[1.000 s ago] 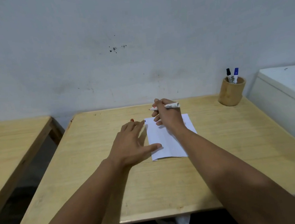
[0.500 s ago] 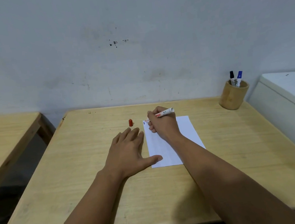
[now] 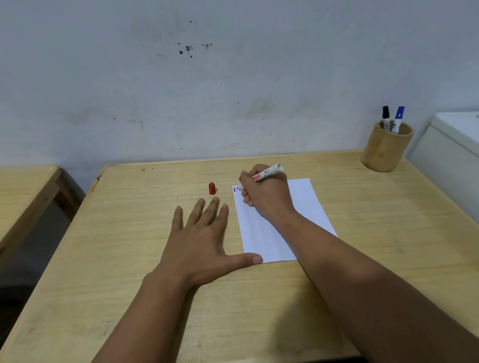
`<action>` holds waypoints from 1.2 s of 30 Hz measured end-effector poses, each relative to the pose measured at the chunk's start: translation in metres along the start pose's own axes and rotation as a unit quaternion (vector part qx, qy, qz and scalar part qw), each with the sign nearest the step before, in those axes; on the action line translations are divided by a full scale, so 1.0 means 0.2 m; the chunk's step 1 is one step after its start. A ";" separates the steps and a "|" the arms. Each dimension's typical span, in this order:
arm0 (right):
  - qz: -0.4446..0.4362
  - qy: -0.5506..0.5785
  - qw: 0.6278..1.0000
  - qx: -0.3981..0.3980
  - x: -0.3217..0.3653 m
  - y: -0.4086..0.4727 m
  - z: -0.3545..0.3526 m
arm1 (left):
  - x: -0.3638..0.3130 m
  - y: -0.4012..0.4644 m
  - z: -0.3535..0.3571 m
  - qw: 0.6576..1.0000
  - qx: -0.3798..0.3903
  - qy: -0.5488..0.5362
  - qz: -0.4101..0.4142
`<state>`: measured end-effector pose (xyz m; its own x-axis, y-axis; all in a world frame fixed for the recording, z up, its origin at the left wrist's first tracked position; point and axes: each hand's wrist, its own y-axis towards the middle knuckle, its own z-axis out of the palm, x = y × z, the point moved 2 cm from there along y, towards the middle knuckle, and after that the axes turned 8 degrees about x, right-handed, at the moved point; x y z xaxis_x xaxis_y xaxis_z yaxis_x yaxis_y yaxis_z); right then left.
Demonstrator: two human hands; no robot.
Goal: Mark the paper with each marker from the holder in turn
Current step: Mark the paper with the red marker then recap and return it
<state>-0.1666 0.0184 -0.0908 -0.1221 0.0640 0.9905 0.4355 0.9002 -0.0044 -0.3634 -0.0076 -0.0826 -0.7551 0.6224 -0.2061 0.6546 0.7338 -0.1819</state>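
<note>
A wooden table (image 3: 277, 311) stands against a pale wall (image 3: 220, 79) marked with a few dark specks. A white sheet of paper (image 3: 306, 200) lies flat on the tabletop, right of centre. The right hand (image 3: 267, 196) rests on the far left part of the sheet, its fingers closed in a writing grip around a white marker with red lettering (image 3: 267, 173); the marker's tip points down and left at the sheet's far left corner, and its blunt end rises to the right. A short blue mark (image 3: 234, 190) shows at that corner, just left of the tip. The left hand (image 3: 200, 242) lies palm down on the table beside the sheet, fingers spread and holding nothing, the thumb touching the near left corner of the paper. A red cap (image 3: 212, 188) stands upright on the table just beyond the left fingertips, apart from the paper. At the far right corner of the table stands a round wooden holder (image 3: 384, 153) containing a black-capped marker (image 3: 385, 115) and a blue-capped marker (image 3: 399, 117), both upright. A second wooden table (image 3: 2, 205) is at left, and a white cabinet (image 3: 468, 161) at right.
</note>
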 end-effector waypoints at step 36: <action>-0.035 0.026 0.998 0.040 0.33 -0.02 -0.13 | 0.15 0.34 -0.22 0.942 -0.209 -0.241 -0.108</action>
<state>-0.1527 0.0076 -0.0218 -0.1029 -0.0210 0.9945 0.3543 0.9334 0.0564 -0.3421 0.0732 -0.0590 -0.6973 0.3247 -0.6390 0.3403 0.9346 0.1036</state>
